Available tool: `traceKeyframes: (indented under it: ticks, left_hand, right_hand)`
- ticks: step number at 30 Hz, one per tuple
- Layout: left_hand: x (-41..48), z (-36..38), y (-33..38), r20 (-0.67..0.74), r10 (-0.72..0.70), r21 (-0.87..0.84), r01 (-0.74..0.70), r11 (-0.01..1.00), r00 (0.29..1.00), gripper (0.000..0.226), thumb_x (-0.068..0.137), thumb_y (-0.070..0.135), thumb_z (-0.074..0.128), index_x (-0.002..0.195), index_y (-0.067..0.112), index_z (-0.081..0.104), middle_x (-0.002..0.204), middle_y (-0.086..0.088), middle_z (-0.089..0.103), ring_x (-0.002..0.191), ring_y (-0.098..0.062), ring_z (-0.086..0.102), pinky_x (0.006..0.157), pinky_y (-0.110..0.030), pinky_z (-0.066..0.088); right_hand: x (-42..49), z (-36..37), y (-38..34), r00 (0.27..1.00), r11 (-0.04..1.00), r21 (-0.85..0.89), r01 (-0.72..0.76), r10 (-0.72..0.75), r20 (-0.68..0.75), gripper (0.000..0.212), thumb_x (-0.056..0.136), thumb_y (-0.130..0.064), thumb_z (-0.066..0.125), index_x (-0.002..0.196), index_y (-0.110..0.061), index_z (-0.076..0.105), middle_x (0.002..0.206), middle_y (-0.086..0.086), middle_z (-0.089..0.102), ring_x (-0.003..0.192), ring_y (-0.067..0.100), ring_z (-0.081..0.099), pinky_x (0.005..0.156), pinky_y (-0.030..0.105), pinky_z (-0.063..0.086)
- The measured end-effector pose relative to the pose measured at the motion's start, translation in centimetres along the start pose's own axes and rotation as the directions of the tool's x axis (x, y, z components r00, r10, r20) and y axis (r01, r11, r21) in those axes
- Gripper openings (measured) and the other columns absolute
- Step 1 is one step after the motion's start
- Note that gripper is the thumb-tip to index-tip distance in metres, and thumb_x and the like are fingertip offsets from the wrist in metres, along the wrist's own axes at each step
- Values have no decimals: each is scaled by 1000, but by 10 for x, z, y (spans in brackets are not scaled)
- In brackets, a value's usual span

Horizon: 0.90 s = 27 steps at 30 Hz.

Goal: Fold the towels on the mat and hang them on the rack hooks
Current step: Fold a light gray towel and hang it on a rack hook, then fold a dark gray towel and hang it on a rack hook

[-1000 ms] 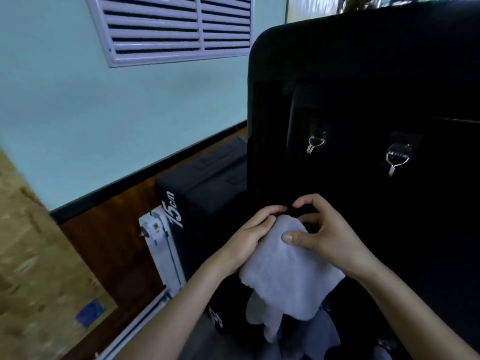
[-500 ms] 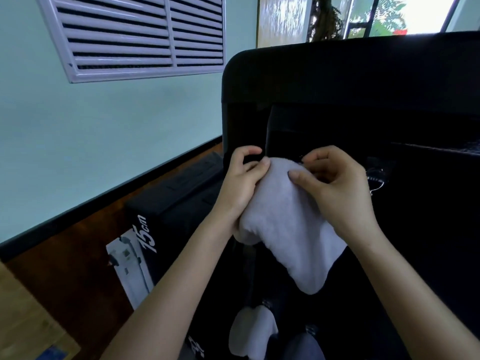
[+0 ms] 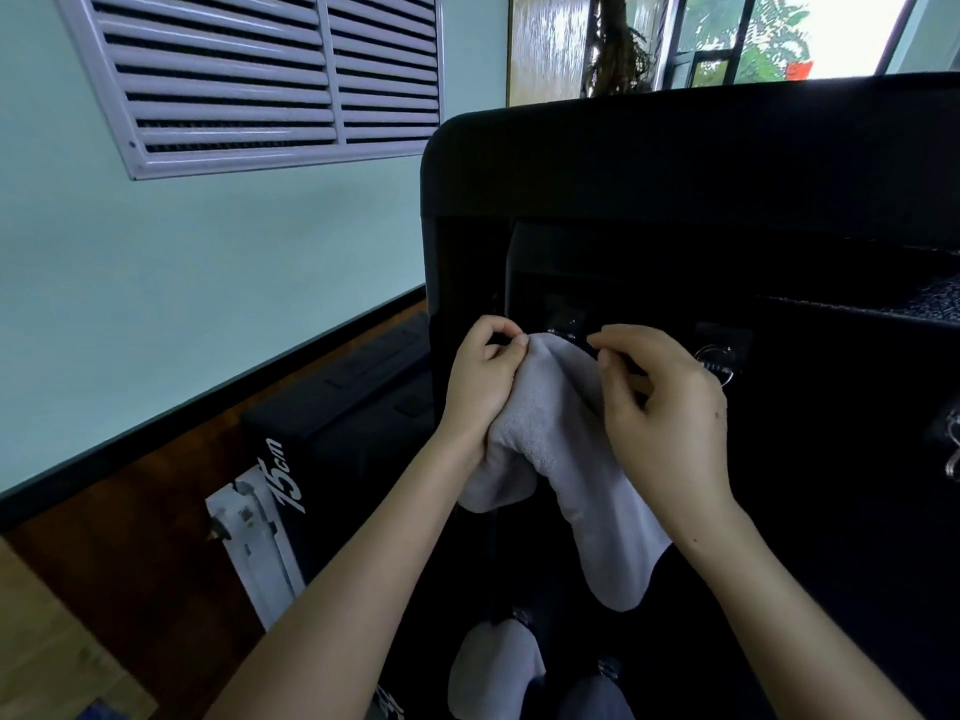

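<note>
Pale green wall (image 3: 182, 278), daylit. White louvred vent (image 3: 270, 80), upper left. Black skirting band (image 3: 208, 402). Brown wood floor (image 3: 130, 553). Black box (image 3: 343, 433) marked "15cm"; white frame (image 3: 254, 553) beside it, possibly metal. Window (image 3: 779, 33), greenery outside. Chipboard panel (image 3: 47, 657), lower left.

Towel (image 3: 550, 439): hanging between the left hand (image 3: 483, 387) and right hand (image 3: 670, 413), up against the rack (image 3: 675, 174).
Hook (image 3: 719, 361): sitting on the rack, just right of the right hand.
Lower towel (image 3: 493, 672): hanging beneath the first.
</note>
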<state>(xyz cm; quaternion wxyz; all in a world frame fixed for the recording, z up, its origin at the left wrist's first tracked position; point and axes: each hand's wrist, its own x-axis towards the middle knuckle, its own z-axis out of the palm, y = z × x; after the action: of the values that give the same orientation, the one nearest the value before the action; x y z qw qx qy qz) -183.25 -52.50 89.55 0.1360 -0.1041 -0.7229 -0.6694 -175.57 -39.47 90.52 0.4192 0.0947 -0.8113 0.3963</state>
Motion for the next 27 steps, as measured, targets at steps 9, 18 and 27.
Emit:
traceKeyframes:
  ticks: [9,18,27]
  left_hand:
    - [-11,2,-14,-27,-26,70,28,997,999,21,92,14,55,76,25,62,78,2,66,83,-19,65,84,-40,53]
    - [-28,0,-15,97,-212,-217,229,949,972,55,94,53,38,108,9,67,100,-12,70,93,-18,68,78,-25,53]
    - [-44,5,-22,222,-319,-484,388,784,921,43,98,35,37,90,2,63,70,-8,69,66,-12,67,62,-21,55]
  right_hand:
    - [-19,30,25,996,999,41,17,-21,84,37,95,-34,39,118,-21,65,117,-18,56,114,-2,45,98,5,25]
    - [-38,41,31,984,958,275,-85,38,173,54,94,-47,30,132,-18,52,140,-5,44,130,1,34,105,8,21]
    - [-46,50,31,971,951,295,-93,22,237,65,92,-51,26,145,-14,33,146,-13,25,133,1,31,105,17,28]
